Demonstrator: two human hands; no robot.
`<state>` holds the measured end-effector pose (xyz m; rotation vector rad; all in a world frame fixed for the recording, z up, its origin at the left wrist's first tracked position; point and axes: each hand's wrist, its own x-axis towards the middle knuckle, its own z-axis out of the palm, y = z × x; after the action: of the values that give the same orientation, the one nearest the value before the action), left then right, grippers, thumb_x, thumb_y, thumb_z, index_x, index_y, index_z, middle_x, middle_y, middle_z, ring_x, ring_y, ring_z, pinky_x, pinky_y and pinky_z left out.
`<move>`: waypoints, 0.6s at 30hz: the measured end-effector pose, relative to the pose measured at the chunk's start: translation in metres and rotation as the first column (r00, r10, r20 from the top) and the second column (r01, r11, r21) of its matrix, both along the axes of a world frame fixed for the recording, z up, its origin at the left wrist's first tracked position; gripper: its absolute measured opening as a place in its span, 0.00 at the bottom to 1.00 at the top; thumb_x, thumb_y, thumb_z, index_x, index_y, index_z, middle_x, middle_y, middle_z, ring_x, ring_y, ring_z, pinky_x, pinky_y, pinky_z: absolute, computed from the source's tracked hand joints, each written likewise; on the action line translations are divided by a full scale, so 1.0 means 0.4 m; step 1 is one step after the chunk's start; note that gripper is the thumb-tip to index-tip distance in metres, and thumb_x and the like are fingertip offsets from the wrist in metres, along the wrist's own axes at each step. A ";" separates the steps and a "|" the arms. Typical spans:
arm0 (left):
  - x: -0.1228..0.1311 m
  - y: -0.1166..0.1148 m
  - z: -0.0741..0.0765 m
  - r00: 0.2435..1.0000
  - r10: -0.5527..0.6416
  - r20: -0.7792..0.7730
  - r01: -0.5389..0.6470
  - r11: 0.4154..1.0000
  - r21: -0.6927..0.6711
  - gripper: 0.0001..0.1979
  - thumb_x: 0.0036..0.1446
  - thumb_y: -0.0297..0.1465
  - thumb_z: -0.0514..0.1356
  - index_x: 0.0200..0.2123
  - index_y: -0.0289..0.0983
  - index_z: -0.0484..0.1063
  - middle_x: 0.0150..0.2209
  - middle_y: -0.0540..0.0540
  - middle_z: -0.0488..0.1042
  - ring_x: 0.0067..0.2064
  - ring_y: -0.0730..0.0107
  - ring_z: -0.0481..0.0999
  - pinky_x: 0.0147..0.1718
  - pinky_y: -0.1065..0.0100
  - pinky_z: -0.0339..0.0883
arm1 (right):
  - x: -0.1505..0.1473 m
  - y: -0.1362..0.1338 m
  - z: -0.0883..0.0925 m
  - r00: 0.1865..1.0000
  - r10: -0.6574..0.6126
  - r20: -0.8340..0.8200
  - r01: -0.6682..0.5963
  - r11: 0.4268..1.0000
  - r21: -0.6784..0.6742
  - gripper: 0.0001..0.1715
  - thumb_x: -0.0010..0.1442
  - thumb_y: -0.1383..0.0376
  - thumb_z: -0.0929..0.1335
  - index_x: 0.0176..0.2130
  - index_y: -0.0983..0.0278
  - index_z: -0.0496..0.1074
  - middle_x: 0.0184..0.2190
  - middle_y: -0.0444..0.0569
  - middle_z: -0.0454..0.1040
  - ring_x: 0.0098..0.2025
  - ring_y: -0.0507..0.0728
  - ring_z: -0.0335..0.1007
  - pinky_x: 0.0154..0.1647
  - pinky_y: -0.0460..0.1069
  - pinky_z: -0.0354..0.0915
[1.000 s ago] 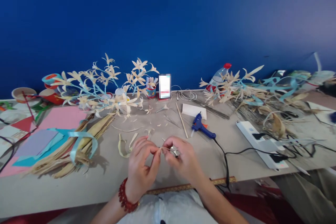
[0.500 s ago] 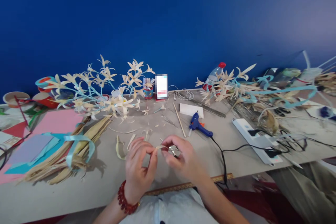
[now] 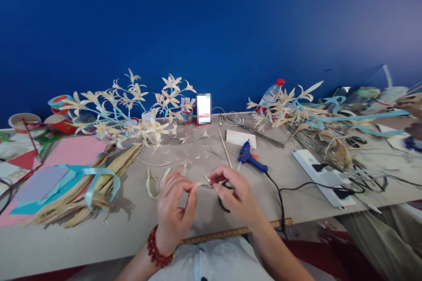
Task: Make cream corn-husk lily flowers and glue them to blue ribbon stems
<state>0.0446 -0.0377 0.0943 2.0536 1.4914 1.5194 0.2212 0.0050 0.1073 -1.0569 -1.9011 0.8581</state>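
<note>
My left hand (image 3: 176, 202), with a red bead bracelet at its wrist, pinches a small pale strip (image 3: 200, 184) between thumb and forefinger. The strip looks like dried husk. My right hand (image 3: 235, 193) has thumb and forefinger closed at the strip's other end, just right of the left fingertips. Behind the right hand lie scissors with black handles (image 3: 223, 206), partly hidden by the fingers. Left of my left hand, a curled pale green strip (image 3: 150, 184) rests on the table, and a small pale flower piece (image 3: 185, 167) lies beyond the fingers.
A blue glue gun (image 3: 247, 156) lies to the right, its cord leading towards a white power strip (image 3: 316, 175). Husk bundles (image 3: 82, 197) and coloured paper (image 3: 74, 153) cover the left. Pale flower branches (image 3: 132, 101) stand behind. A ruler (image 3: 231, 233) lies along the front edge.
My right hand has moved slightly right, away from the left fingertips, and more of the scissors' black handles shows. The left hand has hardly moved.
</note>
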 end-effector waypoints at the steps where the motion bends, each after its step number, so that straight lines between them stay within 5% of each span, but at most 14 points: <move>1: 0.001 0.000 -0.001 1.000 -0.009 -0.001 0.009 1.000 -0.010 0.08 0.57 0.21 0.55 0.32 0.40 0.66 0.28 0.50 0.70 0.33 0.66 0.72 0.51 0.51 0.64 | -0.005 -0.004 0.005 0.999 0.036 -0.007 -0.036 0.999 -0.012 0.08 0.57 0.70 0.64 0.38 0.61 0.68 0.32 0.45 0.74 0.35 0.55 0.70 0.36 0.47 0.65; 8: 0.006 -0.002 0.005 0.998 -0.050 0.032 0.053 0.991 -0.123 0.04 0.57 0.25 0.55 0.34 0.39 0.67 0.33 0.46 0.72 0.38 0.62 0.73 0.46 0.56 0.67 | -0.039 -0.016 0.009 0.996 0.028 0.079 -0.040 0.988 0.148 0.05 0.60 0.69 0.64 0.31 0.61 0.66 0.25 0.43 0.70 0.28 0.53 0.67 0.32 0.47 0.61; 18: 0.004 0.015 -0.011 0.992 -0.002 0.126 0.025 0.983 -0.183 0.07 0.57 0.25 0.54 0.27 0.39 0.66 0.26 0.50 0.70 0.32 0.67 0.72 0.39 0.62 0.68 | -0.034 -0.021 -0.009 0.993 -0.094 0.066 0.067 0.942 0.330 0.07 0.59 0.70 0.64 0.30 0.61 0.66 0.24 0.45 0.71 0.27 0.54 0.67 0.31 0.48 0.63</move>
<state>0.0463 -0.0315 0.0898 1.8261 1.5054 1.4189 0.2076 -0.0033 0.1037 -0.9668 -1.9685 0.4362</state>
